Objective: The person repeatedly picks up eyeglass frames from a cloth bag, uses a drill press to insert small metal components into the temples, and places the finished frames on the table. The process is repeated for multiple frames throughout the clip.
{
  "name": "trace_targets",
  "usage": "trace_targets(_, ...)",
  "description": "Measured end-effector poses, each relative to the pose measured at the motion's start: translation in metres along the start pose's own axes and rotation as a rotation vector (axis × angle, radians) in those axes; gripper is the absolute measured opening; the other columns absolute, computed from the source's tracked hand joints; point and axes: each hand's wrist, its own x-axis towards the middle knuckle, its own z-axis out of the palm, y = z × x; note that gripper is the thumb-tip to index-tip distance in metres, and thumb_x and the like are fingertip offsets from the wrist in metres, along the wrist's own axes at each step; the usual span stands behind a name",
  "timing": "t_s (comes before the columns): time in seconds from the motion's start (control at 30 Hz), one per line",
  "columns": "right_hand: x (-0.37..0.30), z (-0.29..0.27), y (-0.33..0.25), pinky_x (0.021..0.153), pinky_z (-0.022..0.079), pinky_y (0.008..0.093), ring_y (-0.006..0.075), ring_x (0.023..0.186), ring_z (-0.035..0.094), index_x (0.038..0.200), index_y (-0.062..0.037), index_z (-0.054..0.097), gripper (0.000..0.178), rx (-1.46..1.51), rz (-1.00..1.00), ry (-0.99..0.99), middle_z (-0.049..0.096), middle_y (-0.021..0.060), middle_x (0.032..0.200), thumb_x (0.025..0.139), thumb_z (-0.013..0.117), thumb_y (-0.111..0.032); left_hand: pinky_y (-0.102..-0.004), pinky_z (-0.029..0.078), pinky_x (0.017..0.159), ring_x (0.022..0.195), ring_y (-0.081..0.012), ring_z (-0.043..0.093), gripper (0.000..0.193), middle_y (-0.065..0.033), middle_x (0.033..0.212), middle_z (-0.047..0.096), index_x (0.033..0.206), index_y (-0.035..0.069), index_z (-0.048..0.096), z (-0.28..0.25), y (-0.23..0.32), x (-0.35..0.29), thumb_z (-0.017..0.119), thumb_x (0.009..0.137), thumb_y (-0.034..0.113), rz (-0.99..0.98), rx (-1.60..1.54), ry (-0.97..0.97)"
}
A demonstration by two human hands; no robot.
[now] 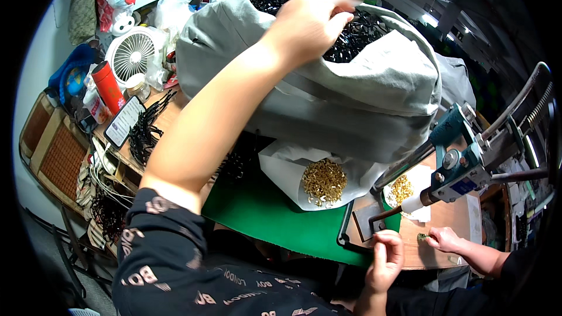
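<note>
Here, black cords are lying heaped in the mouth of a big grey sack, tangling so thoroughly that no single long axis is showing. The left hand is hanging over the near edge of that heap, clearly the nearer one, its fingertips pointing rightward with cords lying just below and to the right. Its grip is looking narrow, thumb drawing close to bent fingers; whether anything is sitting between them, I cannot tell. Well apart, toward the lower right, the right hand is curling beside the base plate of a press, whose rod is slanting down-left toward it; its contents are hidden too. Between the hands, gold pieces are resting in a white bag near the green mat. Farther right, a co-worker's hand is reaching over the desk.
</note>
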Motion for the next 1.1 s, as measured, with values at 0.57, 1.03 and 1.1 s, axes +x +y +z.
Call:
trace_targets(0.57,-0.02,-0.017,0.009,0.077,0.042,0.0233,0.0138,0.086,0.052,0.09,0.0008,0.055,0.013,0.053,0.169,-0.061,0.054,0.0079,0.093,0.08,0.052,0.008,-0.0323,0.046,0.074,0.085,-0.0184,0.059,0.022,-0.0113,0.09,0.066,0.086,0.005,0.069,0.047,-0.102,0.006,0.061,0.075,0.023,-1.209,-0.484,0.212)
trace_targets(1.03,-0.02,-0.014,0.009,0.076,0.042,0.023,0.0127,0.084,0.053,0.089,0.0009,0.055,0.013,0.026,0.199,-0.088,0.054,0.0076,0.092,0.08,0.052,0.009,-0.0305,0.047,0.067,0.078,-0.0179,0.058,0.029,-0.005,0.08,0.061,0.107,0.015,0.062,0.046,-0.074,-0.017,0.059,0.078,0.012,0.043,0.447,-0.183)
trace_targets(1.1,-0.021,-0.016,0.011,0.076,0.042,0.0228,0.0125,0.084,0.053,0.089,0.0008,0.055,0.013,0.036,0.203,-0.075,0.054,0.0074,0.092,0.08,0.052,0.009,-0.0215,0.046,0.061,0.069,-0.0105,0.06,0.038,-0.0059,0.076,0.065,0.121,0.01,0.055,0.035,-0.07,0.003,0.056,0.083,0.006,-0.432,0.026,-0.273)
